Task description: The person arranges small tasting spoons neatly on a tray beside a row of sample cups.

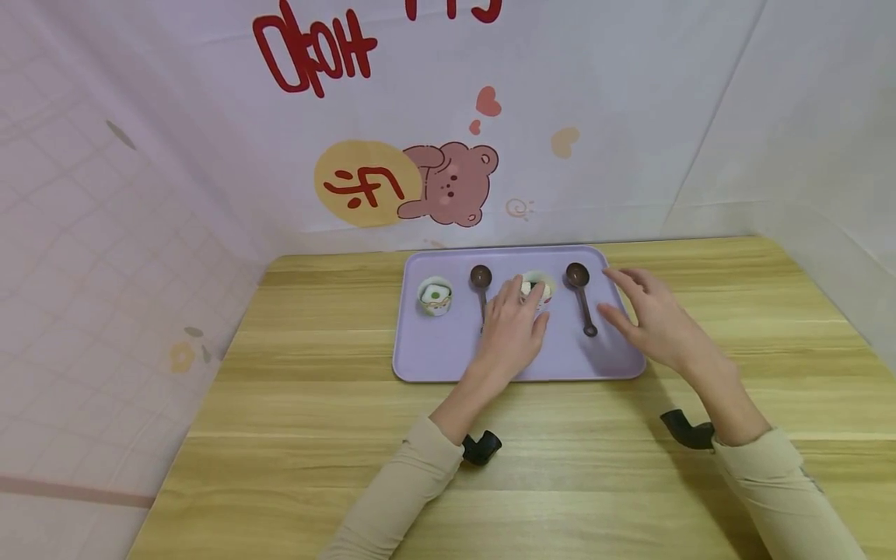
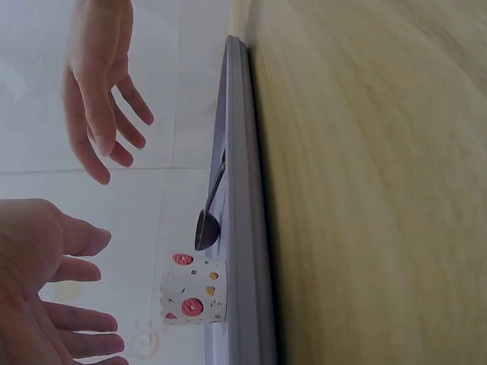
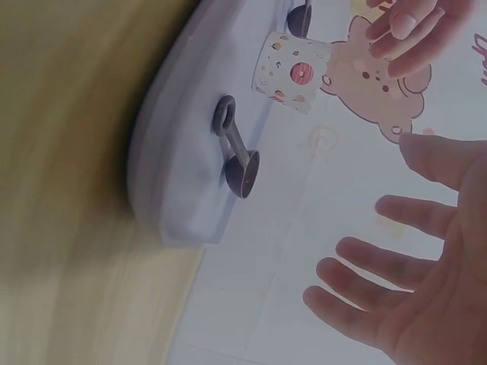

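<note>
My left hand [image 1: 513,330] hovers over the lilac tray [image 1: 448,354], partly hiding a patterned paper cup [image 1: 548,292] with pale and dark contents. In the left wrist view the left hand [image 2: 46,293] has its fingers extended, apart from that cup [image 2: 194,293]. The right hand [image 1: 654,319] is held in the air by the tray's right edge, fingers spread and nothing in them. Nearest to it lies a brown measuring spoon [image 1: 578,276]. Another brown spoon [image 1: 481,276] has its handle partly behind the left hand. A second cup [image 1: 435,299], at left, holds something white with a green dot.
The tray sits at the back of a wooden table [image 1: 315,435], close to a white backdrop [image 1: 616,117] printed with a bear [image 1: 455,187]. Black curved mounts, [image 1: 483,449] left and right, show beside the wrists. Further printed cloth hangs at the sides.
</note>
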`<state>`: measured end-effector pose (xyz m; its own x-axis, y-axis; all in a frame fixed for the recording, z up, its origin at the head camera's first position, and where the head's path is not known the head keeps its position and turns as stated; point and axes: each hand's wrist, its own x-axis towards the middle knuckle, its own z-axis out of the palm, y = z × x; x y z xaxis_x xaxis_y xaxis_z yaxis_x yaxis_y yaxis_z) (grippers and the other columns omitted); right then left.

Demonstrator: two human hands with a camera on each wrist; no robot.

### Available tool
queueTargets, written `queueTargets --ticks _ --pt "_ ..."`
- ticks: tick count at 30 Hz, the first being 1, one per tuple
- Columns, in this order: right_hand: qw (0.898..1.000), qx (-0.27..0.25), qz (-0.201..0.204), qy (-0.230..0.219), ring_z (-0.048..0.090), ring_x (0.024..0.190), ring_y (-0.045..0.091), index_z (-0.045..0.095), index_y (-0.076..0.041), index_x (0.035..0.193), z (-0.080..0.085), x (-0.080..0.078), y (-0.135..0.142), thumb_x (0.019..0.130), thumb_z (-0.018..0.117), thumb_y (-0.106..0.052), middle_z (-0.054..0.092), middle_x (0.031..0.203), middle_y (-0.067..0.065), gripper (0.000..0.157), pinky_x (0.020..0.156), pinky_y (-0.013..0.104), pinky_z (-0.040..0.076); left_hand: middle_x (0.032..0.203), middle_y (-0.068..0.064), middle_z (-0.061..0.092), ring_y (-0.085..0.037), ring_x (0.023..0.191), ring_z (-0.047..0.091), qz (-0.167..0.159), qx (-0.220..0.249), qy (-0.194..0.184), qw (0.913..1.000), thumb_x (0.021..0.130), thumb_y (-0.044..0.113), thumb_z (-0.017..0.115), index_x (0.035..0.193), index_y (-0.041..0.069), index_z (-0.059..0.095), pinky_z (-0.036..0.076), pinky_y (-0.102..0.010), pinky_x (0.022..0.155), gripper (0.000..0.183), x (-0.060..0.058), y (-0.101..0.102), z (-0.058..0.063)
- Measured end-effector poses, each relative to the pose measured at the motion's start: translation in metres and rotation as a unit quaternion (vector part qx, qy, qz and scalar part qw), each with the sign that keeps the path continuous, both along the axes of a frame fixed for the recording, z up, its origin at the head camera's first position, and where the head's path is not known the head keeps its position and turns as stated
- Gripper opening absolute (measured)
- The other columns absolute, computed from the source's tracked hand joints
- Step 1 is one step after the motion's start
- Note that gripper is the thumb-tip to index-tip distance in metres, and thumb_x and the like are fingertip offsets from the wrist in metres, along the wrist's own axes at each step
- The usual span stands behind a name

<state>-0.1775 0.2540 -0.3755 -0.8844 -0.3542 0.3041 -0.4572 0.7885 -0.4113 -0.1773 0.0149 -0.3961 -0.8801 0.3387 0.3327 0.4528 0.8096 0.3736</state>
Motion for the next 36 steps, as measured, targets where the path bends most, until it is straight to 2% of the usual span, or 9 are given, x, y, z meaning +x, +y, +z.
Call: queueTargets --ticks 6,11,17,24,30,36 --pt "1.0 0.001 0.008 0.011 0.042 0.124 0.055 0.045 0.0 0.147 -0.003 0.001 -0.001 0.098 0.067 -0.023 0.041 0.14 0.036 0.058 0.099 0.071 0.035 0.151 -0.024 0.042 -0.04 0.143 0.037 0.024 -0.043 0.015 0.9987 0.103 0.031 0.057 0.145 0.017 0.053 0.032 -0.053 0.114 0.044 -0.002 -0.007 -0.004" --pt "1.0 0.007 0.014 0.023 0.04 0.127 0.055 0.045 -0.003 0.148 -0.008 0.001 -0.001 0.098 0.067 -0.023 0.04 0.142 0.036 0.059 0.1 0.071 0.034 0.151 -0.027 0.041 -0.042 0.143 0.035 0.041 -0.061 0.04 0.9965 0.103 0.033 0.058 0.144 0.015 0.053 0.031 -0.053 0.115 0.045 -0.003 -0.014 -0.007" --pt "1.0 0.015 0.007 0.025 0.035 0.131 0.059 0.044 -0.007 0.15 -0.011 0.0 0.0 0.099 0.066 -0.027 0.036 0.147 0.035 0.059 0.105 0.072 0.028 0.152 -0.028 0.038 -0.042 0.144 0.033 0.052 -0.078 0.05 0.9943 0.103 0.038 0.057 0.145 0.016 0.053 0.03 -0.055 0.114 0.047 -0.006 -0.024 -0.009" --pt "0.999 0.033 -0.01 0.015 0.033 0.132 0.061 0.042 -0.013 0.152 -0.012 0.001 0.001 0.1 0.064 -0.034 0.032 0.152 0.032 0.06 0.101 0.077 0.029 0.156 -0.027 0.033 -0.044 0.145 0.03 0.058 -0.08 0.046 0.9941 0.104 0.044 0.052 0.147 0.018 0.05 0.029 -0.06 0.114 0.051 -0.008 -0.039 -0.012" --pt "0.999 0.048 -0.014 0.021 0.031 0.133 0.062 0.04 -0.016 0.154 -0.013 0.0 0.001 0.1 0.062 -0.038 0.029 0.154 0.031 0.063 0.105 0.076 0.025 0.158 -0.028 0.03 -0.047 0.145 0.027 0.06 -0.085 0.041 0.9937 0.104 0.046 0.049 0.151 0.018 0.047 0.026 -0.061 0.114 0.054 -0.009 -0.052 -0.014" --pt "0.997 0.061 -0.017 0.034 0.029 0.134 0.062 0.039 -0.019 0.155 -0.017 -0.002 0.003 0.099 0.062 -0.042 0.026 0.156 0.03 0.065 0.108 0.074 0.02 0.162 -0.025 0.024 -0.046 0.148 0.021 0.075 -0.11 0.015 0.991 0.105 0.051 0.043 0.156 0.021 0.04 0.02 -0.063 0.116 0.06 -0.01 -0.065 -0.014"
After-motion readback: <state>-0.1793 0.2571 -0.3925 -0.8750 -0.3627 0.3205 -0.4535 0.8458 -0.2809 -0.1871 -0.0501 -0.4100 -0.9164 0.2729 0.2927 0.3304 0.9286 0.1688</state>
